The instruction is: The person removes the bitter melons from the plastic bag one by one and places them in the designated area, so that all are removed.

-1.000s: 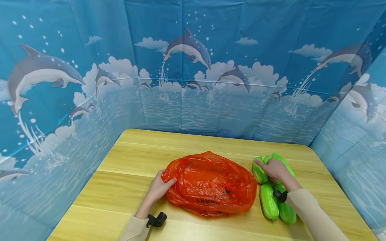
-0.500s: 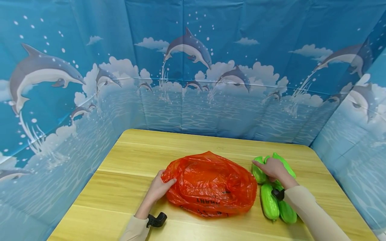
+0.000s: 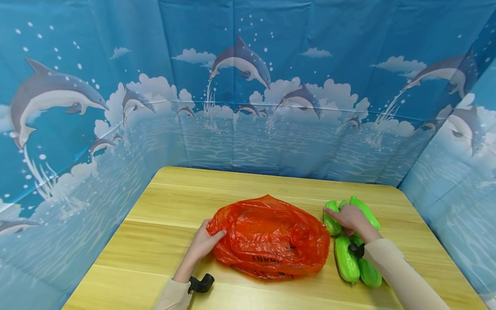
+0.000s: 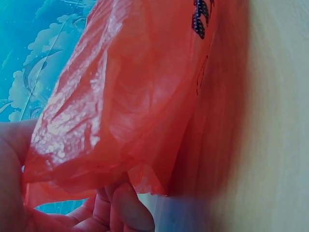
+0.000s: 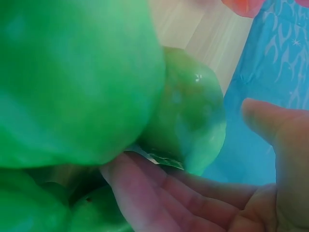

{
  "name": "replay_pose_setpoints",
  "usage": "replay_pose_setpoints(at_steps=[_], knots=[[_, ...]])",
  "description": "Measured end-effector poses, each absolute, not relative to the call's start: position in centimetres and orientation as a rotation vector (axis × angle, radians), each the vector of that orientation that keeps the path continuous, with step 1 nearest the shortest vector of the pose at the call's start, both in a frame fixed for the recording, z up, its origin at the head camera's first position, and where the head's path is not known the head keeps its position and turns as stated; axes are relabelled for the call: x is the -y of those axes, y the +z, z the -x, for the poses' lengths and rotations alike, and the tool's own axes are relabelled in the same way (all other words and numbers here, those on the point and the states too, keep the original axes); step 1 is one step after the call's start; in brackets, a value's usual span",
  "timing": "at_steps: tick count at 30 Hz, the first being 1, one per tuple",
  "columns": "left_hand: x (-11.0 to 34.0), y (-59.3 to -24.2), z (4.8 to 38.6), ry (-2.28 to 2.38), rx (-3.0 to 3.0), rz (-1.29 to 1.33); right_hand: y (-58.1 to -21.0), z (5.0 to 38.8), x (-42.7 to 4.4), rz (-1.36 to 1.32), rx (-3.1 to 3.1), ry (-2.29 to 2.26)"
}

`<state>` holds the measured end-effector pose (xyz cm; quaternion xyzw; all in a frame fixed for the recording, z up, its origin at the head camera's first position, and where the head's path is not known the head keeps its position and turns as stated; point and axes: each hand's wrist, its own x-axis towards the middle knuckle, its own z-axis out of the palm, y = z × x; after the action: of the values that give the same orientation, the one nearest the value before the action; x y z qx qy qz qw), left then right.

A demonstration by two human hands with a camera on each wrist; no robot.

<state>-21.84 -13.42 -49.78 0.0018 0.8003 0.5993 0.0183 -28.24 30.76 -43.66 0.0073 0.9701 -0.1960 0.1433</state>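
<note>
In the head view, a red plastic bag [image 3: 267, 228] with black print lies crumpled on the table. My left hand [image 3: 203, 241] pinches its left edge, and in the left wrist view the film [image 4: 130, 96] runs between thumb and fingers. To the right of the bag is a cluster of plump green cucumbers [image 3: 346, 260]. Over the back ones is my right hand [image 3: 350, 216], its thumb by the back-left cucumber [image 3: 331, 221]. In the right wrist view its fingers [image 5: 140, 193] reach in beside a cucumber [image 5: 190, 113], the thumb spread apart. Some contact is hidden.
The wooden table [image 3: 162, 202] has a rounded back edge against a blue dolphin-print curtain [image 3: 248, 137]. Each wrist wears a black camera mount [image 3: 201, 283]. Another cucumber [image 3: 370, 273] lies at the front right, under the right forearm.
My right hand has shifted slightly left over the cucumbers, and the back-left one has moved a little with it. The left hand and the bag look the same.
</note>
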Motion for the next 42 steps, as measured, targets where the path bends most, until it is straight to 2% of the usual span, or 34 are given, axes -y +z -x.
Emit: replay_pose_setpoints(at_steps=[42], knots=[[13.42, -49.87, 21.79, 1.897, -2.469, -0.007, -43.97, 28.55, -30.26, -0.039, -2.766, -0.586]])
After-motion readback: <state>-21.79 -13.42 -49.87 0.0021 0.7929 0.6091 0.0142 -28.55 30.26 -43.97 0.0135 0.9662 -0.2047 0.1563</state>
